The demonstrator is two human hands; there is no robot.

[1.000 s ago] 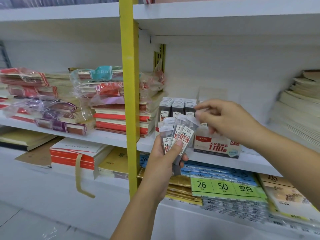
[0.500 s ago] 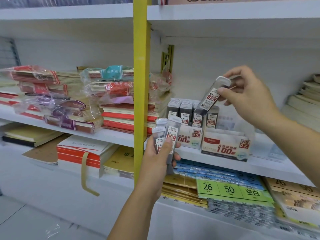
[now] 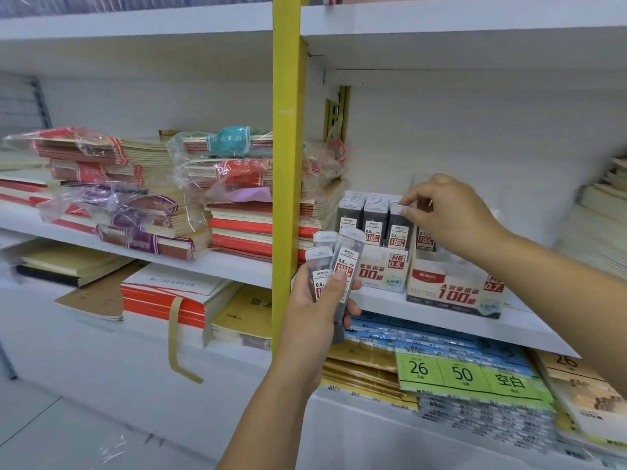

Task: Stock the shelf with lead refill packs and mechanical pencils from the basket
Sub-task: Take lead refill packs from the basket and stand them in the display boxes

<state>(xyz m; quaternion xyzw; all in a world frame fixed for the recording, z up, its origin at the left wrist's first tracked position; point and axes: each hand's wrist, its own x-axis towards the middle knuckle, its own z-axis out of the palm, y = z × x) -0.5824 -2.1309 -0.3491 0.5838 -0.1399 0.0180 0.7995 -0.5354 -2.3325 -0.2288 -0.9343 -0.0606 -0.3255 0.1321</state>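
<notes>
Our left grip (image 3: 317,301) stays curled round a fan of three slim grey plastic lead refill packs (image 3: 339,262) with clear caps and red-and-white labels, the thumb pressed across their fronts. We hold them just before the front edge of the white shelf board (image 3: 424,320), right of the yellow metal upright (image 3: 286,164). That bundle is unchanged from half a second ago.

To its right, near the shelf's front edge, stands the white cardboard display box marked HB 0.5 (image 3: 383,271), with three rows of packs upright in it. The change is here. The single pack (image 3: 397,225), which we held tilted in the air above the box, now stands upright at the front of the rightmost row, level with its neighbours. Our right grip (image 3: 448,215) has come down with it, thumb and forefinger pinching its clear cap. Just beside, further right, sits the white cardboard 0.7 box (image 3: 454,293).

We judge that one more pack is stocked and three are left in hand. The next move is to release the cap and draw another pack from the fan. We see neither basket nor mechanical pencils.
</notes>
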